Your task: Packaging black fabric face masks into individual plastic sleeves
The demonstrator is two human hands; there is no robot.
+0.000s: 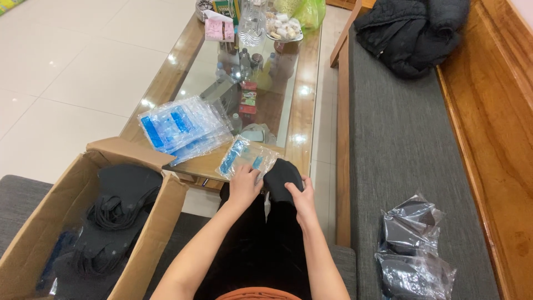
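Note:
My left hand [244, 185] presses on a clear plastic bag with blue print [244, 156] that lies at the near edge of the table. My right hand [302, 198] grips a black fabric piece [281, 176] held over my lap, right beside the bag. Both hands sit close together, fingers curled on what they hold. A stack of similar clear bags with blue print [180, 128] lies on the table to the left.
An open cardboard box [161, 219] with black masks inside stands at my left. The glass-topped wooden table [302, 111] carries bottles, a tissue box and snacks at its far end. Bagged black items [413, 250] and a dark jacket [413, 33] lie on the grey bench.

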